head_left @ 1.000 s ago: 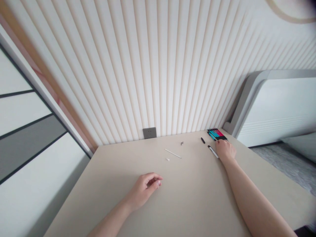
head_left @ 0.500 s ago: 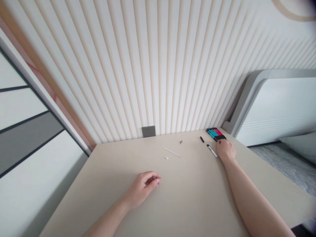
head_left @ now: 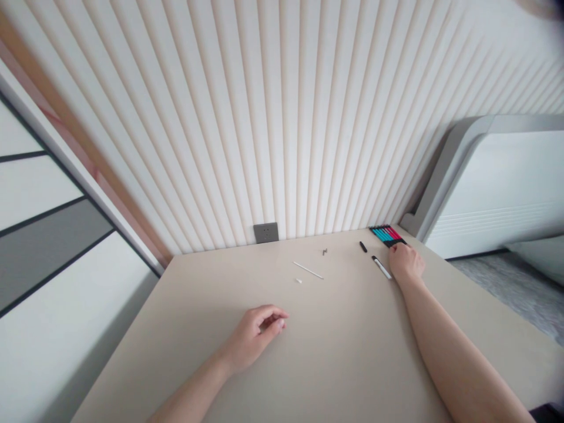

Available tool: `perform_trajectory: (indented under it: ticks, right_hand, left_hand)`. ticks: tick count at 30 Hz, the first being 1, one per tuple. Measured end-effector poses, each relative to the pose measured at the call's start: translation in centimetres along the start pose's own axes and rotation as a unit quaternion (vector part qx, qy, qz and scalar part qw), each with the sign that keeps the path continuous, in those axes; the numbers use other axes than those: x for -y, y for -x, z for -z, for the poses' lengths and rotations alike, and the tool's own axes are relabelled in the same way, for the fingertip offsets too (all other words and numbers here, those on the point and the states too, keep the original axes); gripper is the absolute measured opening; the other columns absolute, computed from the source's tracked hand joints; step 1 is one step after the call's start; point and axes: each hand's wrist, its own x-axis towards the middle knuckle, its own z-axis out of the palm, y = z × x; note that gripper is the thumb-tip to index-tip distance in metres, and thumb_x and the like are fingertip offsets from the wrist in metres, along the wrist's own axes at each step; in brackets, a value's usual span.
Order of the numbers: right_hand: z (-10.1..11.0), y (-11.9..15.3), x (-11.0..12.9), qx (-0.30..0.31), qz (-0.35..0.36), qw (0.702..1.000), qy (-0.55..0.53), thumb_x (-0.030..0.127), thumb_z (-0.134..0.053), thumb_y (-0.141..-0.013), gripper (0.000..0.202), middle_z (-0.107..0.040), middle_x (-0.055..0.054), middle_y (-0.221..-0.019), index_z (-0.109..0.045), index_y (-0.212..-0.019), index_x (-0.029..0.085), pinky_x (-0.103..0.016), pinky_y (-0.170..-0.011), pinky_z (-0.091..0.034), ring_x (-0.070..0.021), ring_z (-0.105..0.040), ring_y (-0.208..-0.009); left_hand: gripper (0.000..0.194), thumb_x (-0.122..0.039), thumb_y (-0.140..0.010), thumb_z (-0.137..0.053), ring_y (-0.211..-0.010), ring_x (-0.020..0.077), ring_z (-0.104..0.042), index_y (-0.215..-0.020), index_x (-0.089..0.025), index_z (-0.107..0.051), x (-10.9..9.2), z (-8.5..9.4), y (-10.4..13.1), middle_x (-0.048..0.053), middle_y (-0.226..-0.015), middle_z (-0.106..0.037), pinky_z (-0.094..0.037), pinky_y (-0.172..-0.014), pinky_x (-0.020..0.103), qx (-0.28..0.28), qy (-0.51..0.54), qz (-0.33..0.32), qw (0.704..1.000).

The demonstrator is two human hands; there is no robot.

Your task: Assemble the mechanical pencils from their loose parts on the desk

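Note:
My right hand (head_left: 407, 262) is at the far right of the table, its fingers curled against the near edge of a row of teal and red pens (head_left: 386, 233) in a black holder. The fingertips are partly hidden behind the hand. Left of it lie a white pen barrel with a black end (head_left: 381, 267) and a small black cap (head_left: 363, 247). My left hand (head_left: 258, 335) rests on the table with its fingers loosely curled and the thumb close to them; nothing shows in it. Beyond it are a thin white stick (head_left: 308, 270) and a tiny white piece (head_left: 298, 281).
Small dark metal-looking bits (head_left: 325, 252) lie toward the back of the beige table (head_left: 335, 352). A dark wall socket (head_left: 266, 232) sits in the ribbed wall just above the back edge. To the right stands a bed headboard (head_left: 497, 188); a panelled cabinet (head_left: 57, 264) is on the left.
My right hand has shifted slightly at the near edge of the pens, exposing a little more of them. My left hand has stayed in place. The view has turned slightly.

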Motion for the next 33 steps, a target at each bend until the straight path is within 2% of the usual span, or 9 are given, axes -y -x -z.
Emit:
perform_trajectory:
  ticks: [6, 9, 13, 16, 23, 33]
  right_hand:
    - [0.1, -0.1, -0.7, -0.013, -0.02, 1.0, -0.008, 0.033, -0.04, -0.092, 0.037, -0.065, -0.014, -0.107, -0.071, -0.106, 0.019, -0.037, -0.079, -0.045, -0.0278, -0.063, -0.096]
    - [0.3, -0.2, -1.6, -0.033, -0.056, 0.998, -0.003, 0.029, -0.033, -0.093, 0.042, -0.062, -0.017, -0.113, -0.068, -0.113, 0.017, -0.044, -0.086, -0.043, -0.0318, -0.058, -0.106]
    - [0.2, -0.2, -2.5, -0.036, -0.086, 0.996, 0.006, 0.027, -0.037, -0.09, 0.042, -0.058, -0.022, -0.117, -0.065, -0.117, 0.012, -0.052, -0.088, -0.04, -0.0377, -0.05, -0.115]
    - [-0.1, -0.2, -2.6, -0.024, -0.083, 0.996, 0.011, 0.027, -0.038, -0.089, 0.042, -0.058, -0.023, -0.115, -0.066, -0.114, 0.008, -0.053, -0.089, -0.039, -0.0385, -0.05, -0.114]
    - [-0.5, -0.5, -2.6, 0.0, -0.067, 0.998, 0.013, 0.027, -0.038, -0.088, 0.043, -0.057, -0.024, -0.12, -0.065, -0.115, 0.008, -0.053, -0.092, -0.037, -0.0394, -0.047, -0.117]
    - [0.0, 0.1, -1.9, -0.006, -0.075, 0.997, 0.012, 0.03, -0.038, -0.088, 0.042, -0.058, -0.022, -0.12, -0.067, -0.111, 0.009, -0.053, -0.089, -0.038, -0.0377, -0.048, -0.114]
  left_hand:
    - [0.028, -0.04, -0.088, -0.056, -0.085, 0.0194, -0.064, -0.099, -0.018, -0.07, -0.2, 0.0, 0.0, 0.006, -0.089, -0.071, -0.05, -0.076, 0.027, 0.002, -0.004, 0.003, 1.0]
    - [0.027, -0.039, -0.088, -0.056, -0.084, 0.0192, -0.064, -0.098, -0.019, -0.07, -0.3, 0.1, 0.0, 0.005, -0.089, -0.071, -0.05, -0.076, 0.027, 0.002, -0.008, 0.0, 1.0]
    - [0.026, -0.038, -0.09, -0.055, -0.085, 0.0189, -0.064, -0.099, -0.019, -0.07, -0.2, 0.1, 0.0, 0.005, -0.09, -0.071, -0.049, -0.077, 0.027, 0.006, -0.015, -0.004, 1.0]
    - [0.026, -0.037, -0.09, -0.055, -0.085, 0.0187, -0.064, -0.099, -0.019, -0.069, -0.1, 0.1, 0.0, 0.005, -0.09, -0.071, -0.049, -0.077, 0.027, 0.008, -0.02, -0.006, 1.0]
    - [0.025, -0.036, -0.09, -0.054, -0.086, 0.0187, -0.064, -0.099, -0.019, -0.069, -0.3, 0.1, 0.0, 0.005, -0.09, -0.071, -0.049, -0.077, 0.026, 0.011, -0.022, -0.004, 1.0]
    - [0.026, -0.037, -0.091, -0.054, -0.086, 0.0182, -0.064, -0.1, -0.018, -0.069, -0.3, 0.1, -0.1, 0.005, -0.091, -0.071, -0.05, -0.077, 0.026, 0.018, -0.033, -0.005, 0.999]
